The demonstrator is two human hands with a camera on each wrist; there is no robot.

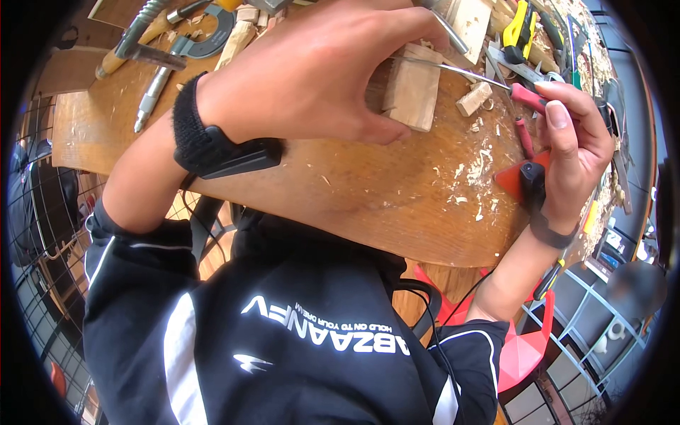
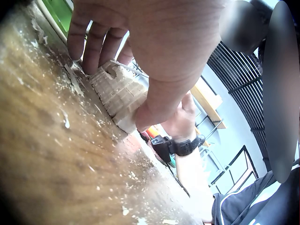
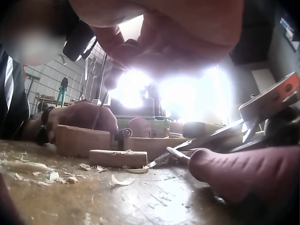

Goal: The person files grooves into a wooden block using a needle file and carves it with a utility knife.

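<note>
In the head view my left hand (image 1: 312,78) holds a small wooden block (image 1: 413,92) on the table, fingers on the far side and thumb at the near edge. The left wrist view shows a rough hollow cut in one end of that block (image 2: 123,91). My right hand (image 1: 577,142) pinches the red handle (image 1: 528,98) of a slim tool between thumb and fingers. Its thin metal shaft (image 1: 474,74) reaches left across the top of the block. Seen from the right wrist, the shaft (image 3: 99,105) slants down to the block's top; its tip is hidden.
A small wood offcut (image 1: 473,99) and curled shavings (image 1: 482,177) lie right of the block. Near my right wrist are another red-handled tool (image 1: 523,137) and a red piece (image 1: 511,181). A micrometer (image 1: 205,44) sits at back left, a yellow cutter (image 1: 519,32) at back right.
</note>
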